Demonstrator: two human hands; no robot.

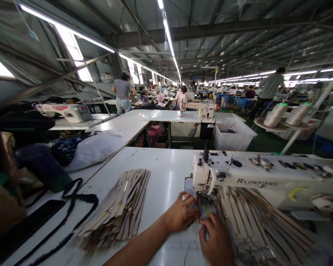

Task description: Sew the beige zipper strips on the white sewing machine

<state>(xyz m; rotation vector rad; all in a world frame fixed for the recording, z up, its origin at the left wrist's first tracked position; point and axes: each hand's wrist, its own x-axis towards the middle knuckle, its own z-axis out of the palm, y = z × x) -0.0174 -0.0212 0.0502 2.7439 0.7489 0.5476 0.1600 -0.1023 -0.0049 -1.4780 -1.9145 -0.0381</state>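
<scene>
My left hand (184, 212) rests on the white sewing table just left of the needle area, fingers bent and pressed down. Close by, my right hand (215, 238) has thumb and fingers pinched together. Their fingertips nearly meet at a small pale fabric strip (204, 216), mostly covered by the fingers. Directly behind is the head of a white sewing machine (204, 175). To the left lies a fanned stack of beige zipper strips (124, 205) with gold-coloured teeth and pulls. A second pile of zipper strips (245, 218) spreads beneath the machine arm, right of my right hand.
Black straps (93, 201) and a white plastic bag (100, 147) lie at left. Thread cones (276, 115) stand behind the machine at right. Beyond the table are a white bin (233, 136), another sewing machine (207, 109) and a standing person (123, 92).
</scene>
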